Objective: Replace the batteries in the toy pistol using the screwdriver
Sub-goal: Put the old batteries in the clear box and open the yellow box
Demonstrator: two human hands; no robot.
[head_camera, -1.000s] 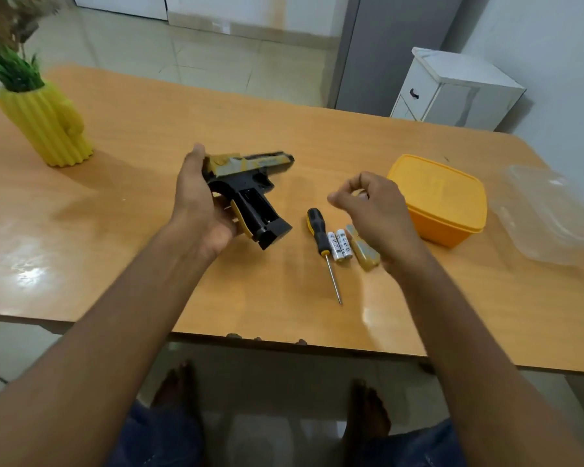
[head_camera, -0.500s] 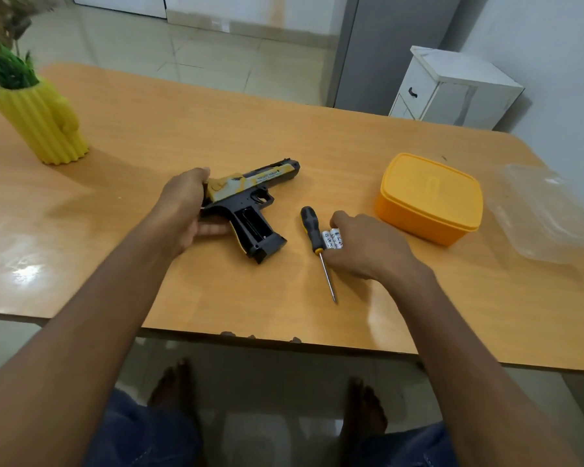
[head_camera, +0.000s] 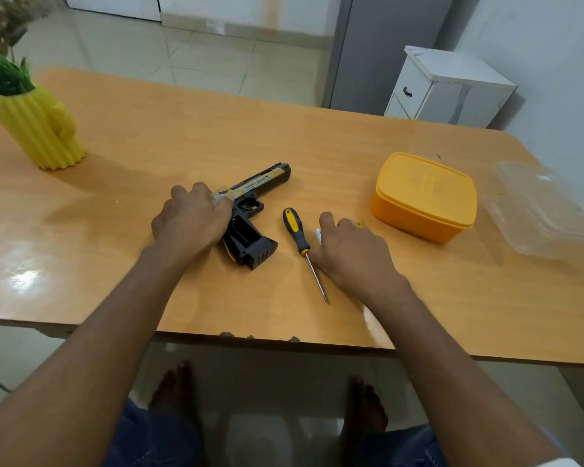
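The black and yellow toy pistol (head_camera: 253, 200) lies on its side on the wooden table (head_camera: 216, 146), its grip compartment open and facing up. My left hand (head_camera: 193, 220) rests on the rear of the pistol and holds it down. A black and yellow screwdriver (head_camera: 300, 241) lies just right of the pistol, tip toward me. My right hand (head_camera: 351, 251) lies over the white batteries (head_camera: 318, 235), fingers curled around them; only one end of them shows. A yellow edge of the battery cover (head_camera: 360, 225) peeks out past my fingers.
A yellow lidded box (head_camera: 425, 197) stands right of my right hand, with a clear plastic container (head_camera: 547, 210) beyond it at the table's right edge. A yellow cactus-shaped pot with a plant (head_camera: 34, 129) stands at the far left. The table's front edge is chipped.
My left hand lowered the pistol from a raised hold and laid it flat on the table. My right hand came down from above onto the batteries and closed around them.
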